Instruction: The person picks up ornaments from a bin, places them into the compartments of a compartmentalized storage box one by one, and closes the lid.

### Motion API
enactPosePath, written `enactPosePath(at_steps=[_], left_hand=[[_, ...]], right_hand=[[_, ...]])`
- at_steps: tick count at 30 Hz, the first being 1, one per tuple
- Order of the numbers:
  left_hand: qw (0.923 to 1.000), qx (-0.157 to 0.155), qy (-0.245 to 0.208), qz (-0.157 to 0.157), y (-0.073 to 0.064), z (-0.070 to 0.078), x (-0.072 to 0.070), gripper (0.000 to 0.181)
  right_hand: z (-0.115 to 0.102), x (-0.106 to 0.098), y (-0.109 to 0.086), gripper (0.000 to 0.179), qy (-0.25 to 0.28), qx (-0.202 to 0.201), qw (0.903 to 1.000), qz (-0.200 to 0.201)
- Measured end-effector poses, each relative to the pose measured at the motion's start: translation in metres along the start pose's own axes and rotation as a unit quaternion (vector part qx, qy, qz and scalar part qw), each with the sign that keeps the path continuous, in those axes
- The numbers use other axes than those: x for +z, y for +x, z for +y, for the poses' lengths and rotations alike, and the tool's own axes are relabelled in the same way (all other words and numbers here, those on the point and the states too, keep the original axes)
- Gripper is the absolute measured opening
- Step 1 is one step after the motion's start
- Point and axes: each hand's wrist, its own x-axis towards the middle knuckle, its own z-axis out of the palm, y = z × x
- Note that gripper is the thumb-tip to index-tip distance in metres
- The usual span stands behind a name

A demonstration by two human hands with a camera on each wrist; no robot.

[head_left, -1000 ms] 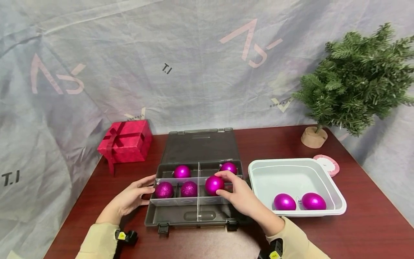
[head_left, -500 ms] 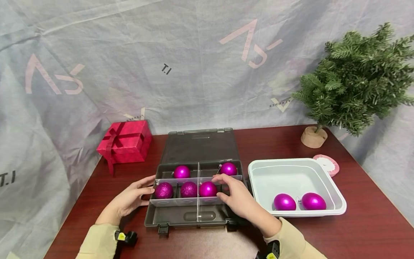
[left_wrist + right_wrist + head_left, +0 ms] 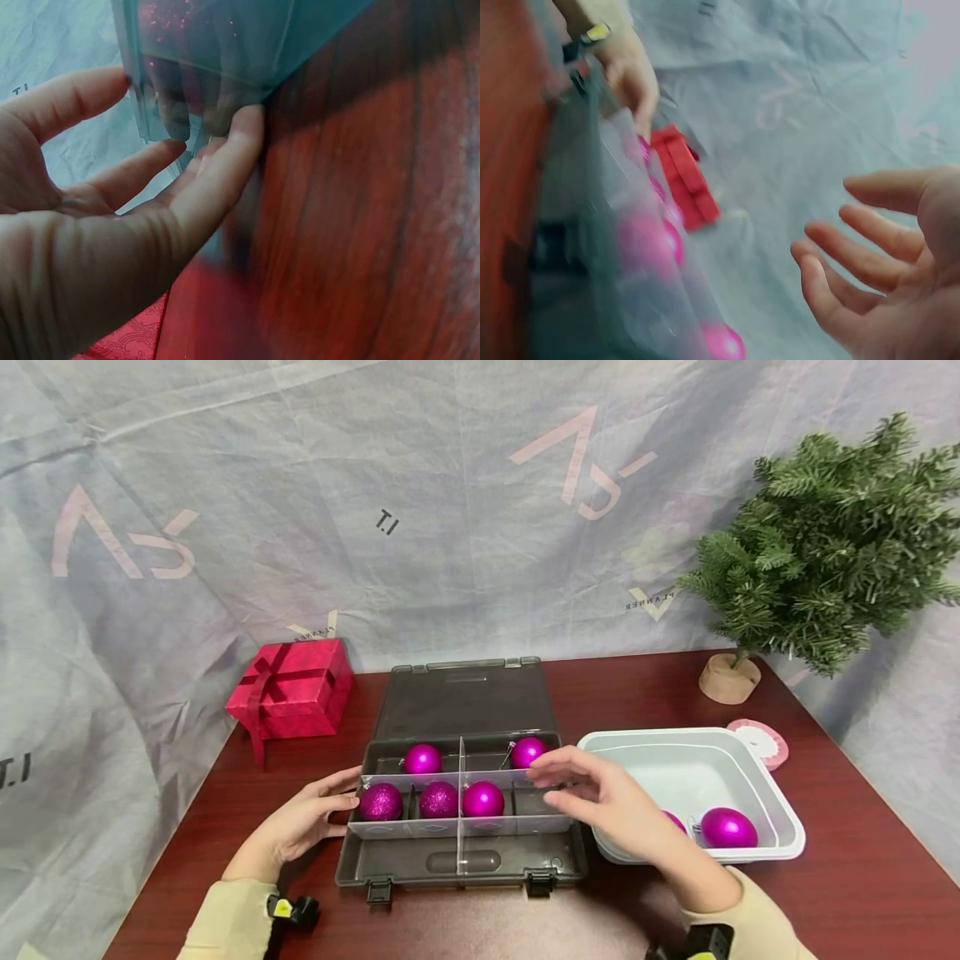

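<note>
A grey see-through divided box (image 3: 405, 852) lies with its lid (image 3: 465, 702) tipped back. In its middle row sit two glittery magenta Christmas balls (image 3: 381, 802) and one smooth magenta Christmas ball (image 3: 483, 799). Two more smooth ones, a left ball (image 3: 422, 759) and a right ball (image 3: 528, 752), lie in the back row. My left hand (image 3: 307, 818) touches the box's left wall with spread fingers, which the left wrist view shows against the outer side (image 3: 180, 142). Over the box's right edge hovers my right hand (image 3: 600, 793), fingers loosely bent and holding nothing.
Right of the box stands a white tub (image 3: 783, 835) with two magenta balls (image 3: 727, 828), one mostly behind my right hand. A pink-and-white ribbon roll (image 3: 772, 747) lies behind it. At the back are a red gift box (image 3: 300, 689) and a small fir tree (image 3: 817, 543).
My right hand has set a smooth magenta Christmas ball into the middle row, let it go and drawn away to the right. The left hand has stayed at the box's side.
</note>
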Motion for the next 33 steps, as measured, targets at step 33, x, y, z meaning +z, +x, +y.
enactPosePath(at_steps=[33], left_hand=[[0.9998,-0.014,0.006,0.011,0.0,0.002,0.002,0.072]], right_hand=[[0.071,-0.133,-0.055,0.039,-0.086,0.051,0.9731,-0.208]])
